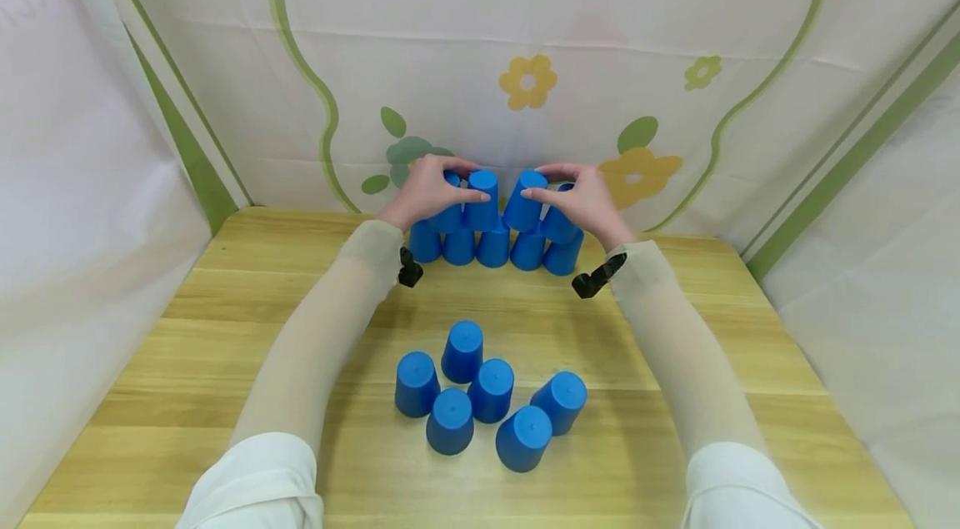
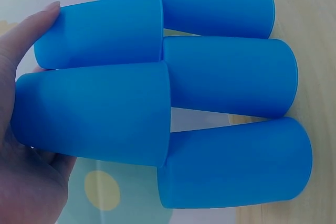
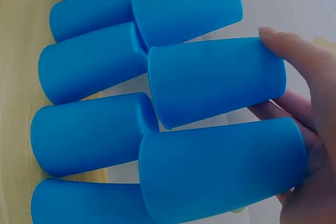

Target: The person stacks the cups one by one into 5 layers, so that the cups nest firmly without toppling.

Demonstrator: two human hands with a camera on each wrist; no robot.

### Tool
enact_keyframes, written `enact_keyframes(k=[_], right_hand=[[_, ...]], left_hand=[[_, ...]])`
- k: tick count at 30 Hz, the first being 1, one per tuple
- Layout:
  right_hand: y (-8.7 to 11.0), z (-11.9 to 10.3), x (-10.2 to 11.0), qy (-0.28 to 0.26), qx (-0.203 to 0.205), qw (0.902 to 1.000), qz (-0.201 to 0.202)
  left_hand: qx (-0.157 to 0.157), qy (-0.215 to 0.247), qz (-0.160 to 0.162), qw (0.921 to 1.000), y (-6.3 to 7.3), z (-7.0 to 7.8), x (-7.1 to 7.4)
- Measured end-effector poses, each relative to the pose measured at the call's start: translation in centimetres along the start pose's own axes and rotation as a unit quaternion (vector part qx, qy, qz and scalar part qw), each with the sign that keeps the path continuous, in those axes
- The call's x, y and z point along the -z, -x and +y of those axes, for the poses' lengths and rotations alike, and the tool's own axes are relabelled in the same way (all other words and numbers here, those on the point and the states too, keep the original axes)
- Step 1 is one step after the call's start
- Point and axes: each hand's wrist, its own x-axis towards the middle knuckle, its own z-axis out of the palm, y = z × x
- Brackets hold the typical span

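Blue plastic cups stand upside down in two tiers at the back of the table. My left hand (image 1: 433, 194) grips an upper-tier cup (image 1: 482, 206) near its top, thumb in front and fingers behind. My right hand (image 1: 585, 197) holds another upper cup (image 1: 524, 204) the same way; this one leans a little, and a gap parts the two. Beside each palm sits an outer upper cup, one at the left (image 2: 94, 114) and one at the right (image 3: 226, 169), partly covered by the hands in the head view. Below them runs the bottom row of cups (image 1: 492, 246).
Several more upside-down blue cups (image 1: 452, 421) stand loosely grouped on the wooden table (image 1: 247, 287), between my forearms. A printed white curtain (image 1: 450, 87) hangs right behind the tiers, with more fabric at both sides. Black wrist cameras (image 1: 596, 277) hang beneath my wrists.
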Motion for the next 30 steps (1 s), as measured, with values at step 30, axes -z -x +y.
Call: enact_keyframes(k=[30], right_hand=[[0.5, -0.1, 0.1, 0.023, 0.02, 0.9995, -0.007]], left_hand=[[-0.022, 0.024, 0.054, 0.998, 1.2, 0.4, 1.6]])
